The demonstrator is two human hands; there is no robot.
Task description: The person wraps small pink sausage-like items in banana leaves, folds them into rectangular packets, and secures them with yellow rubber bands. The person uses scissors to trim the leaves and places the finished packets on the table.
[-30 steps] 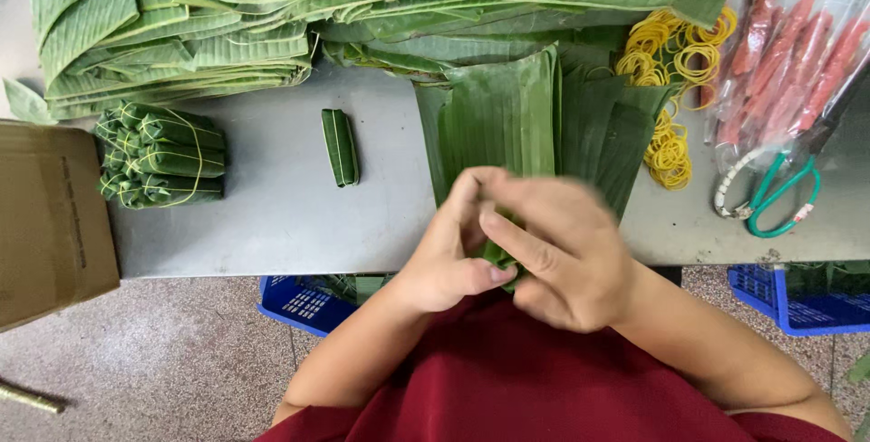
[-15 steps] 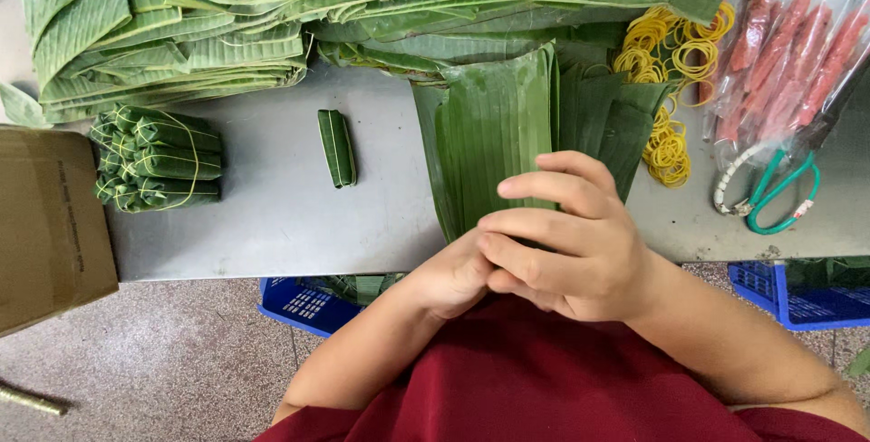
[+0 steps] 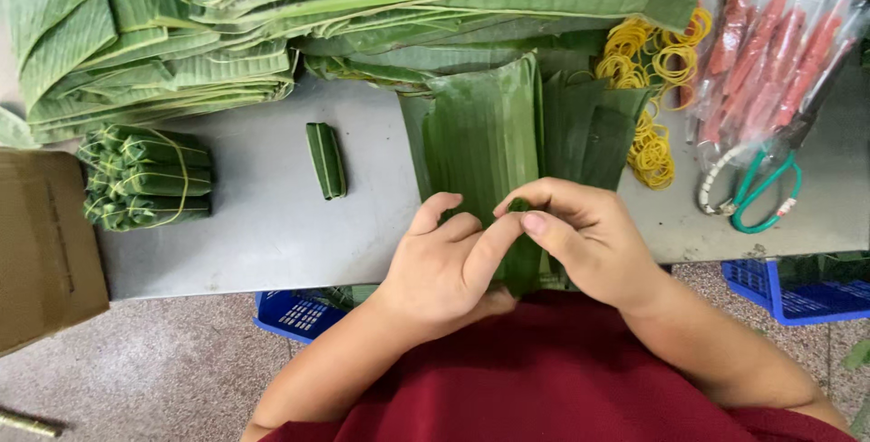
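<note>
At the near edge of the grey table, my left hand and my right hand press together around a folded green leaf roll. Only a narrow dark green strip of it shows between my fingers. Both thumbs and forefingers pinch its top end. Directly behind my hands lies a flat stack of cut banana leaf pieces.
One finished leaf roll lies alone on the table; a tied bundle of rolls sits at the left beside a cardboard box. Stacked leaves fill the back. Yellow rubber bands, bagged red sausages and green scissors lie right. Blue crates stand below.
My hands moved from tightly clasped at the table edge to a pinch on the roll's top end, with the left thumb now raised against the right fingers.
</note>
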